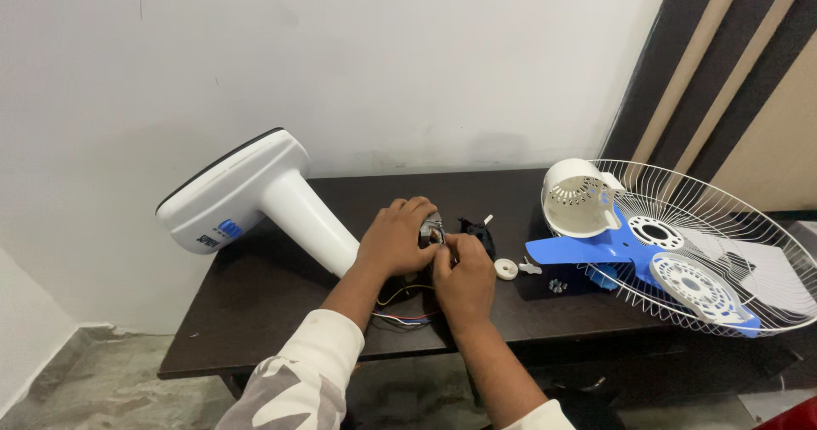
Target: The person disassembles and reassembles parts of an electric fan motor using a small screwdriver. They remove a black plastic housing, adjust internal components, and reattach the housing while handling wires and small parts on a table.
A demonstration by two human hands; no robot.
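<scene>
Hands closed on small metal fan motor [431, 228] mid dark worktop [255, 294]: left hand [393, 241] cupping its left side, right hand [464, 278] pinching its near-right face, white neck running up-left.

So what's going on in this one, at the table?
A person is working on a taken-apart fan on a dark table. The left hand grips the motor at the end of the white stand, which lies on its side. The right hand pinches at the motor's front, with coloured wires trailing below. To the right lie a wire grille, a blue blade, a white motor cover and small white parts.
</scene>
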